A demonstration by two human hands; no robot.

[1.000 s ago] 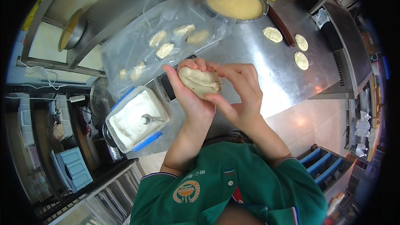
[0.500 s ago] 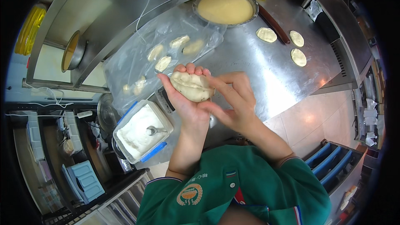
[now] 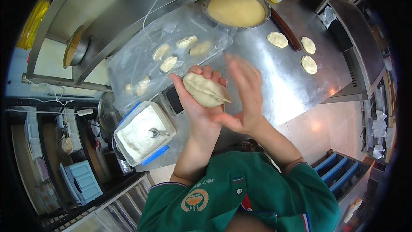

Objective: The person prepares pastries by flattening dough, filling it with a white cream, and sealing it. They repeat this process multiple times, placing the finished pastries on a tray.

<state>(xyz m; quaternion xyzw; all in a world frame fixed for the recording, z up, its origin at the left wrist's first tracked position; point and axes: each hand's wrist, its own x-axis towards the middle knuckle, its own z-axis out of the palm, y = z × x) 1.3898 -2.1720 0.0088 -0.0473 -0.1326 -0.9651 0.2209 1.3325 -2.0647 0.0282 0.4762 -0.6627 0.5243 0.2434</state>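
A folded, oval piece of dough (image 3: 206,91) rests in my left hand (image 3: 201,118), the fingers curled over its far edge and the thumb along its left side. A seam runs lengthwise along the dough, and its right end comes to a point. Just right of it, my right hand (image 3: 249,99) is raised with its fingers stretched out and apart from the dough. Those fingers are slightly blurred, and the thumb points toward my left palm. Ahead on the left, several dough pieces (image 3: 168,64) lie on or under a clear plastic sheet (image 3: 128,60).
A wide bowl of pale yellow mixture (image 3: 236,10) stands at the far side of the steel table (image 3: 274,86). Right of it lie a brown rolling pin (image 3: 285,28) and three flat dough rounds (image 3: 277,39). A tub of white powder (image 3: 141,135) with a scoop (image 3: 154,133) sits near my left forearm.
My right hand has let go of the dough's right end and opened, lifting away. The dough now shows a pointed right end and has shifted slightly right with my left hand.
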